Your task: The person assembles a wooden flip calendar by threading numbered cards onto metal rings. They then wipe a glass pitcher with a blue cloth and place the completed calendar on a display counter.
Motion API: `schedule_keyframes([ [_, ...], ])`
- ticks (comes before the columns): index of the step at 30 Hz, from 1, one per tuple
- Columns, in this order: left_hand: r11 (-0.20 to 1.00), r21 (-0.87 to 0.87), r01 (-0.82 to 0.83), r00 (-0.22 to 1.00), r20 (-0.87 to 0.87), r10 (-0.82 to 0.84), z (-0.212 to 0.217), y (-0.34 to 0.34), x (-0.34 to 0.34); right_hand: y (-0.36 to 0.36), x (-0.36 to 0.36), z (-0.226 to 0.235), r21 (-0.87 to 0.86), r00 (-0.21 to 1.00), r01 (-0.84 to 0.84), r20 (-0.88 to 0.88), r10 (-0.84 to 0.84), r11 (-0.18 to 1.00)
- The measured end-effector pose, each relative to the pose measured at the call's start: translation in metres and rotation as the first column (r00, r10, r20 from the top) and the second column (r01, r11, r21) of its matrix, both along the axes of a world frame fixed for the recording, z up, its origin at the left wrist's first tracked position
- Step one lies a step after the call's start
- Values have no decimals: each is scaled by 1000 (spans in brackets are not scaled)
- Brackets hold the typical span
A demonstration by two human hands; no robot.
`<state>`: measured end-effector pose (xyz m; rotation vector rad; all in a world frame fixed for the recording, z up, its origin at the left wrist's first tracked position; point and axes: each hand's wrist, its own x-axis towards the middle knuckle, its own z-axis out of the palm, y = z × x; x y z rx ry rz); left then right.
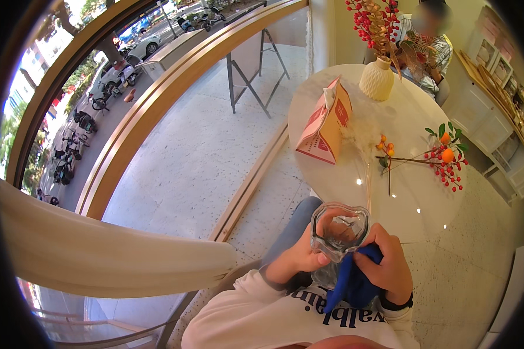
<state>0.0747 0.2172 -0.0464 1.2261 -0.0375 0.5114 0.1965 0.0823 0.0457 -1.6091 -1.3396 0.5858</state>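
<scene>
A clear glass vase with a wavy rim is in front of my body, its mouth tilted up toward me. My left hand is closed around its side, with the thumb below the rim. A blue cloth is gripped in my right hand, which presses against the vase's right side near the rim. Part of the cloth hangs down over my light sweatshirt. The vase's lower body is partly hidden by my hands and the cloth.
The round white table ahead bears a house-shaped tissue box, a cream vase of berry stems, pale dried grass, an orange-berry sprig and a red-berry branch. A person sits beyond. A curtain hangs left.
</scene>
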Motion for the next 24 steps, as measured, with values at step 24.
schedule_keyframes([
  [24,974,-123,189,981,79,-180,-7,3,17,-18,4,-21,-92,996,93,21,-91,991],
])
